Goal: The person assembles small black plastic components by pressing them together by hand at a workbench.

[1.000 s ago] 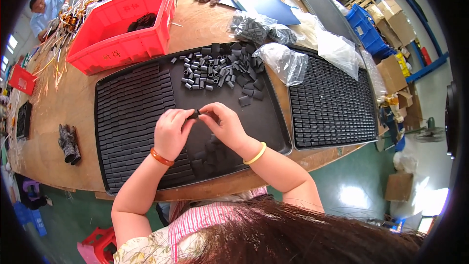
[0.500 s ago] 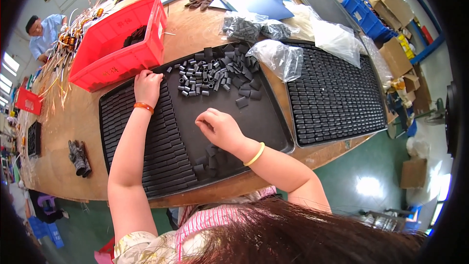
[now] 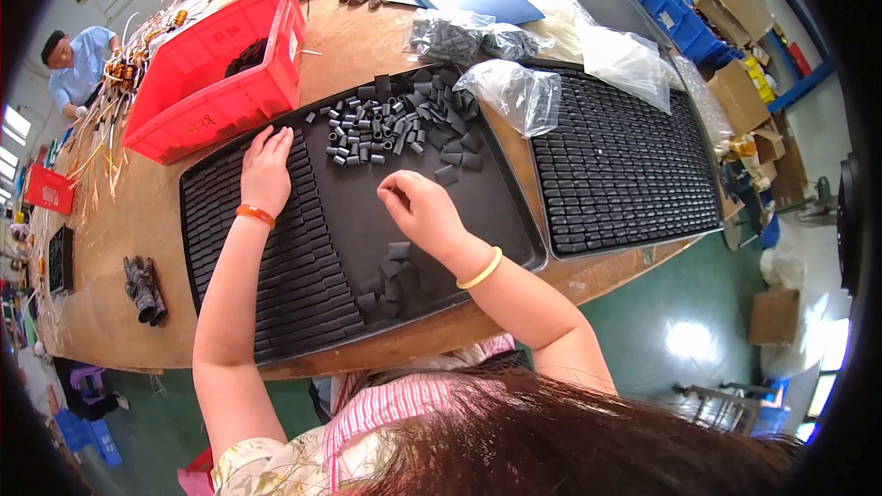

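A large black tray (image 3: 496, 220) lies before me on the wooden table. Tight rows of short black tubes (image 3: 303, 289) fill its left part. My left hand (image 3: 266, 170) rests on the far end of these rows, palm down with its fingers stretched out. Over the tray's bare middle hovers my right hand (image 3: 424, 213), its fingers curled together; whatever they hold, if anything, is hidden. Beyond it lies a loose heap of black tubes (image 3: 367, 133), with flatter black pieces (image 3: 446, 115) to its right. Several more black pieces (image 3: 393, 277) lie near the front edge.
A red crate (image 3: 216, 83) stands behind the tray's far left corner. To the right is a second tray (image 3: 625, 165) full of black pieces, partly under clear plastic bags (image 3: 519, 92). Dark gloves (image 3: 144, 289) lie at left. A co-worker (image 3: 83, 64) is at the far left.
My left hand has flattened and spread its fingers on the rows, where its fingertips were bent at the far edge before. My right hand has shifted slightly away from me, still curled.
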`<state>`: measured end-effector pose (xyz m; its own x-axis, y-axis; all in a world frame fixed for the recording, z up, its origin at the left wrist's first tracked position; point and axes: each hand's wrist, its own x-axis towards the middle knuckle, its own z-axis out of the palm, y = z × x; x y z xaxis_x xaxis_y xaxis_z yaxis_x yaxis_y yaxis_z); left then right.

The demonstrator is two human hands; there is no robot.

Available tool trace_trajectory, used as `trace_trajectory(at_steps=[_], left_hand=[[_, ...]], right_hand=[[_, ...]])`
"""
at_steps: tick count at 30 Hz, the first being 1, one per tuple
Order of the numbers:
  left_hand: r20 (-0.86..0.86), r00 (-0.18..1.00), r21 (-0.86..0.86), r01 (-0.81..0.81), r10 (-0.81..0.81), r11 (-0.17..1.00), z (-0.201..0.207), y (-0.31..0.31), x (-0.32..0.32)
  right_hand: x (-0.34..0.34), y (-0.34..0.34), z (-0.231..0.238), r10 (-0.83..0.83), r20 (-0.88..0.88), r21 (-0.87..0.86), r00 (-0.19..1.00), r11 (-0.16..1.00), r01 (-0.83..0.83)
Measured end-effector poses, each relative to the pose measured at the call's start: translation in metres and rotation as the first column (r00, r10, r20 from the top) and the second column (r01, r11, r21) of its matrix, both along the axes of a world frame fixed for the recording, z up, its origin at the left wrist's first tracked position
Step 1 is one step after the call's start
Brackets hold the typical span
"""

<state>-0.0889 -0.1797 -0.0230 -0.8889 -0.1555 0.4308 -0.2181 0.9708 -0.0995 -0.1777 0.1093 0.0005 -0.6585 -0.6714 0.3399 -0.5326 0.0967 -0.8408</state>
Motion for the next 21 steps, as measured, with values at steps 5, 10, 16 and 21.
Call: trace_trajectory(at_steps=[5, 10, 16, 21], left_hand=[[-0.213, 0.968, 0.295, 0.192, -0.132, 0.936, 0.057, 0.071, 0.027], [-0.054, 0.936, 0.578, 0.314, -0.349, 0.753, 0.071, 0.142, 0.066], [0.241, 0.927, 0.354, 0.194, -0.289, 0.915, 0.048, 0.182, 0.102], [0.192, 0.934, 0.390, 0.209, -0.301, 0.897, 0.036, 0.181, 0.089]], right_hand=[[0.010, 0.036, 0.003, 0.210, -0.076, 0.341, 0.975, 0.924, -0.173], [0.030, 0.043, -0.008, 0.334, -0.156, 0.562, 0.930, 0.804, -0.195], [0.038, 0.041, 0.003, 0.310, -0.159, 0.590, 0.937, 0.791, -0.162], [0.028, 0.045, -0.002, 0.329, -0.172, 0.563, 0.929, 0.806, -0.181]])
